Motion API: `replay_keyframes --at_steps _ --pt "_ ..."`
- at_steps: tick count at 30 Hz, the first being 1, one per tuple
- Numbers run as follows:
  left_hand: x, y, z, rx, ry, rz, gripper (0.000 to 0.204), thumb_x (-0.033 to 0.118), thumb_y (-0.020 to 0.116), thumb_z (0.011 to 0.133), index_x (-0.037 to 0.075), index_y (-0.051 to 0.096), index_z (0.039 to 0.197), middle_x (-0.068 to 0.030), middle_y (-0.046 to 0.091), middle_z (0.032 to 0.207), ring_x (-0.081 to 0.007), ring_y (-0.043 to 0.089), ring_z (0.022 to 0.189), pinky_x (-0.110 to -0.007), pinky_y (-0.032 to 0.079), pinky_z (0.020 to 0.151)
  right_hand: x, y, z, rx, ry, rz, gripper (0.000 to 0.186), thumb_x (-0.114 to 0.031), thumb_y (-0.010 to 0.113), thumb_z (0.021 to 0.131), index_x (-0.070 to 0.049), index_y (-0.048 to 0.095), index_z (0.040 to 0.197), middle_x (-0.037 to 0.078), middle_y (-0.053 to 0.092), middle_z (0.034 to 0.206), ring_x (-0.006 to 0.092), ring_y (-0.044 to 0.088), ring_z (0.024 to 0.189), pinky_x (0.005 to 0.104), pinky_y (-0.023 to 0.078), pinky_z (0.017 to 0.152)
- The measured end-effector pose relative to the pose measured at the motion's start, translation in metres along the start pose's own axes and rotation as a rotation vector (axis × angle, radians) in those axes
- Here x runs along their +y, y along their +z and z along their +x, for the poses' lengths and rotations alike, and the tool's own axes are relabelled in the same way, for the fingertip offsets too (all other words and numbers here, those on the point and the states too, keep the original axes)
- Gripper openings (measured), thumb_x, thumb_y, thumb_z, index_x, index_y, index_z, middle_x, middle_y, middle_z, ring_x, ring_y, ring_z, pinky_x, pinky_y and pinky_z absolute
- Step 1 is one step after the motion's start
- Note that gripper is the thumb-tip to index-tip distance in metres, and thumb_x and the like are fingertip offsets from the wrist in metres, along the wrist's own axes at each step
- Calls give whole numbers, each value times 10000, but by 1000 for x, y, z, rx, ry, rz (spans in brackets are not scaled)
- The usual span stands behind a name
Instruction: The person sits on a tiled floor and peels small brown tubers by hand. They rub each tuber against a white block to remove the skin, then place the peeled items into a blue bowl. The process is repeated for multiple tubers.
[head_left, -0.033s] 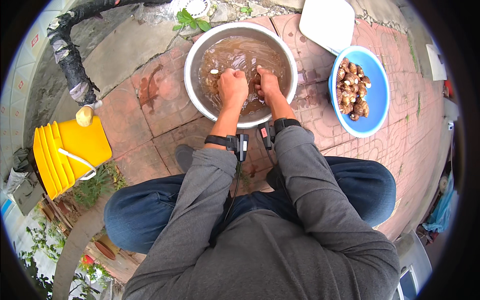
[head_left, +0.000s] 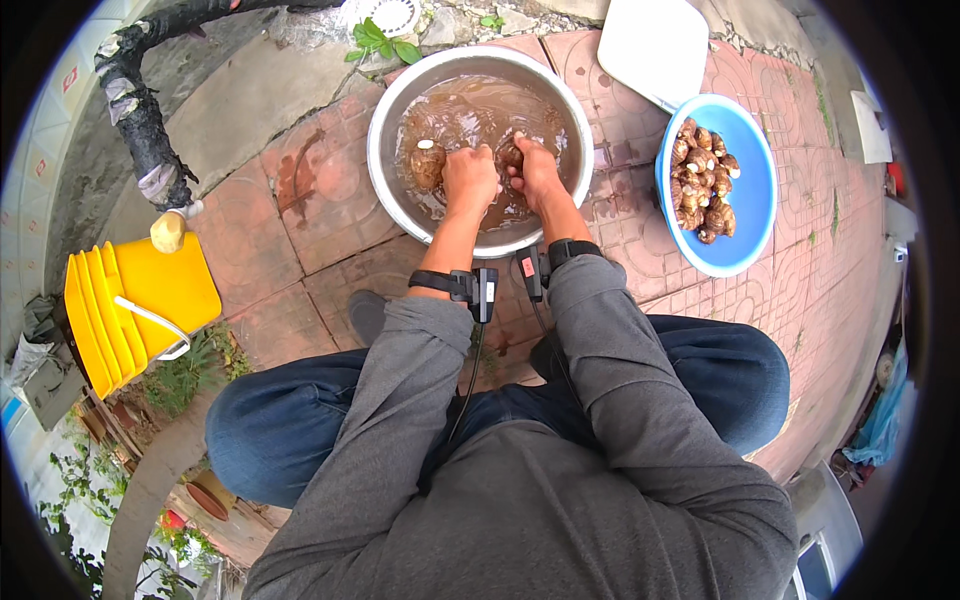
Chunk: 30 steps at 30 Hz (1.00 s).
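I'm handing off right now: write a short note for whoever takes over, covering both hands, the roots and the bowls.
Left hand: in the muddy water of the metal basin, closed; what it grips is hidden.
Right hand: in the same water, holding a brown root.
Another root floats left of the left hand.
Blue bowl to the right holds a pile of roots.
Done or left: cannot tell which pile is washed.

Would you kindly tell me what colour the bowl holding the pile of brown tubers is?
The bowl is light blue, seen clearly in the head view, beside the metal basin.
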<state>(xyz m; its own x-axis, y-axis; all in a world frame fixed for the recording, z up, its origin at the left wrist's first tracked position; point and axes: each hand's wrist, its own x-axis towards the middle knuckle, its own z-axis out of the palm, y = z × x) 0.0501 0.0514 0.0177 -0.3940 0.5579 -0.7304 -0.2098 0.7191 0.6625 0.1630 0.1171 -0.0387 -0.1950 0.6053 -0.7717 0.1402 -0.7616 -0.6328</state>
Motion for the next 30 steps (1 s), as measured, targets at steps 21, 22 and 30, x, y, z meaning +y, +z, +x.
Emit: replay_keyframes --at_steps 21,22,30 --pt "-24 6 23 -253 -284 -642 527 583 266 1057 136 521 942 26 365 577 -85 271 425 -266 231 381 -1 8 -35 -228 70 346 272 -190 613 1001 -57 662 1234 87 698 1032 175 658 776 337 589 675" --pt "-22 3 24 -217 -294 -558 544 596 267 1052 128 510 916 25 365 565 -92 274 414 -267 222 367 -2 8 -37 -285 62 286 339 -222 589 1014 -75 618 1317 61 690 1104 190 652 905 389 568 808" --pt "-26 18 22 82 57 -74 595 589 284 1047 92 529 830 -13 447 568 -119 381 420 -296 292 370 0 18 -31 -96 43 319 189 -162 732 899 -60 696 1054 44 694 905 159 662 779 370 591 689"
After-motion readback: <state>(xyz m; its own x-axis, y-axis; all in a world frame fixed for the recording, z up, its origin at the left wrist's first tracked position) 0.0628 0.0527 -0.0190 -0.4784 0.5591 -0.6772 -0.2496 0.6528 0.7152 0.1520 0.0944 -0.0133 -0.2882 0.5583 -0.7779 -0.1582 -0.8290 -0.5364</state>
